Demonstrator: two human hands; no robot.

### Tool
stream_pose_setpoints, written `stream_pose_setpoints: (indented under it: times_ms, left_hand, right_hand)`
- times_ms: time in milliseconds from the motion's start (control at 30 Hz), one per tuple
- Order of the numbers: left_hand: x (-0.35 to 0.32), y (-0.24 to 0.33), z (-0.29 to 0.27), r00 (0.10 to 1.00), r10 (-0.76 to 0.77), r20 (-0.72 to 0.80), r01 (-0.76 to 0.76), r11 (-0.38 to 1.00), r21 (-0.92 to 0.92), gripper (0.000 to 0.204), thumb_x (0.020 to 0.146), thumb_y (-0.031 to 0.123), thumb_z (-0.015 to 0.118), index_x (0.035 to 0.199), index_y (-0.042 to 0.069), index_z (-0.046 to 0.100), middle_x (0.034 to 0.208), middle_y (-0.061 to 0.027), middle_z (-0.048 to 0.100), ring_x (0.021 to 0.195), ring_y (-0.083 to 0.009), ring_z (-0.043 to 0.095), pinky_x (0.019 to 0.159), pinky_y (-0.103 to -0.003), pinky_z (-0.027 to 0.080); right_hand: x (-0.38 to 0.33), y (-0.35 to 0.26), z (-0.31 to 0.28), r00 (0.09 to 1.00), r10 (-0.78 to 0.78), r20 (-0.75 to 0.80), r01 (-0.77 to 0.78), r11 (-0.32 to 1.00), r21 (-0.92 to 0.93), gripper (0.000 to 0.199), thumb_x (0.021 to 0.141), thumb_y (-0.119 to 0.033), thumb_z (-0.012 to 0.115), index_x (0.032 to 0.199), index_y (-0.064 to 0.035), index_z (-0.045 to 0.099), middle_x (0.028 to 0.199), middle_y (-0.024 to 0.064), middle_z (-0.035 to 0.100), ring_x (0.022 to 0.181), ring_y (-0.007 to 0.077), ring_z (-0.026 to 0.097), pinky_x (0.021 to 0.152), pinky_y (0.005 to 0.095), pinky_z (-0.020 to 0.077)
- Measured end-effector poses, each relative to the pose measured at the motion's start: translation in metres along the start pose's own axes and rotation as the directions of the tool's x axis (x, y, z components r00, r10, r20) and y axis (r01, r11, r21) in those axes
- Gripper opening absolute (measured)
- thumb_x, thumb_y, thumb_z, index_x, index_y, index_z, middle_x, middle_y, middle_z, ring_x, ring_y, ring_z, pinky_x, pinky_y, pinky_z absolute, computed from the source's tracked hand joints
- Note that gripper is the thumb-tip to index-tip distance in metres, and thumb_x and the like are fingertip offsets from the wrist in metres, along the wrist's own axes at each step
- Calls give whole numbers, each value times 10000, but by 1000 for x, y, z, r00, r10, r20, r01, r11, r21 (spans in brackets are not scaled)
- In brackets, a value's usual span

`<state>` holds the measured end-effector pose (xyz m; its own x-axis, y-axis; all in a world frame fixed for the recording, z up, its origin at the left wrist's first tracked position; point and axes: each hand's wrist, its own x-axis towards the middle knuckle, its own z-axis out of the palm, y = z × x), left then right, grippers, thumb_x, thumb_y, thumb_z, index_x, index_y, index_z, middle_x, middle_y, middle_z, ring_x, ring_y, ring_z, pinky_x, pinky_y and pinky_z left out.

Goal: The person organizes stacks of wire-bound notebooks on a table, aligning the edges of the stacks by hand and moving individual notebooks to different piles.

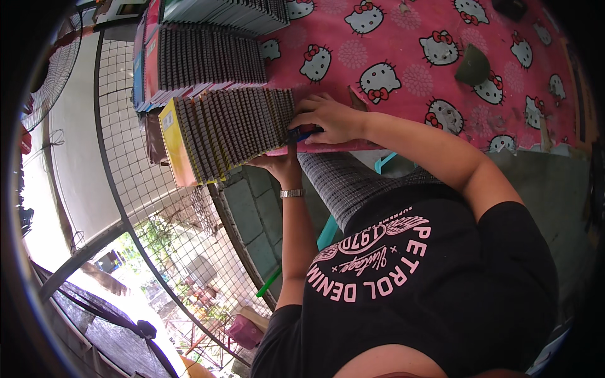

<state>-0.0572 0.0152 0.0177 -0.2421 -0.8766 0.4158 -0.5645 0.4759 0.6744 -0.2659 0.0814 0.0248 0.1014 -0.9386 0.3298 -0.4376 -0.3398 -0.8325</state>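
Note:
A row of spiral notebooks (236, 123) with a yellow cover at its left end stands with the dark coil bindings facing up. My left hand (277, 165) is at the row's near right corner, thumb up against the end and fingers partly hidden along the lower edge. Over the same end, my right hand (331, 120) is closed round a small blue-handled tool (304, 134), held against the last coils. The tool's working end is mostly hidden, so its exact kind cannot be told.
More stacked spiral notebooks (205, 57) stand behind the row. A pink cat-print cloth (403, 75) covers the table, with a dark green object (472, 66) on it. Wire mesh (123, 126) runs along the left, near a fan (57, 69). Below the table edge shows a turquoise stool (328, 233).

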Motion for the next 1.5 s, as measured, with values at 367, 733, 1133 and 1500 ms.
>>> stream_pose_setpoints:
  times_ms: [367,733,1133,1500]
  left_hand:
    - [-1,-1,-9,995,-52,88,53,998,-19,1409,633,190,904,1430,-42,-234,1533,-274,11,1421,-377,154,1190,-473,118]
    - [-2,-4,-13,992,-69,104,63,997,53,1434,645,235,908,1420,-53,-264,1521,-289,12,1431,-384,131,1189,-493,143]
    - [-1,-5,-15,993,-48,105,46,999,21,1433,660,261,896,1414,-70,-277,1534,-298,-69,1451,-394,41,1196,-492,87]
    - [-4,-16,-17,994,-53,97,53,999,3,1471,643,274,911,1416,-37,-301,1540,-272,-81,1453,-378,60,1201,-490,102]
  right_hand:
    - [4,4,-19,955,165,248,-194,976,98,458,834,-320,697,1262,-175,621,1255,87,578,1216,308,472,1072,489,321]
    - [1,6,-7,994,36,108,-29,997,-66,433,795,-287,724,1204,-174,640,1252,63,590,1193,305,484,1065,475,339]
    - [2,-1,-17,991,39,125,-12,978,-206,367,831,-317,684,1150,-139,656,1231,102,580,1093,352,565,960,456,442]
    - [17,-11,-26,848,328,415,-370,929,21,386,833,-340,669,1165,-143,650,1182,109,581,1097,339,565,970,457,433]
